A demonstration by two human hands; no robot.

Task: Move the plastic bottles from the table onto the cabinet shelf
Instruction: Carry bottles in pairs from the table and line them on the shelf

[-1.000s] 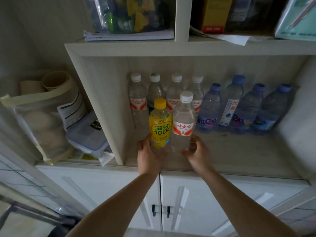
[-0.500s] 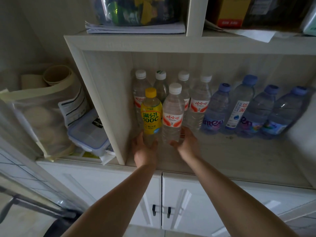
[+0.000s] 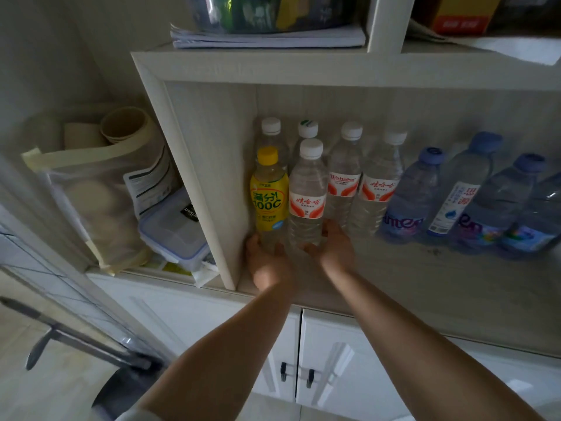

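Note:
A yellow-labelled bottle (image 3: 269, 196) with a yellow cap stands on the cabinet shelf (image 3: 425, 287) against its left wall, my left hand (image 3: 267, 262) gripping its base. Beside it stands a clear water bottle (image 3: 307, 196) with a white cap and red label, my right hand (image 3: 334, 247) wrapped around its base. Both bottles are upright in front of a back row of white-capped bottles (image 3: 346, 174). Several blue-capped bottles (image 3: 461, 196) line the back to the right.
The shelf's left wall (image 3: 209, 183) sits right next to the yellow bottle. Left of it, a mesh bag (image 3: 100, 196) and a lidded plastic box (image 3: 173, 229) fill the neighbouring compartment. White cabinet doors (image 3: 303, 360) lie below; papers (image 3: 267, 38) rest on the shelf above.
Both hands have pushed the two bottles further back and to the left, until the yellow one stands by the shelf's left wall.

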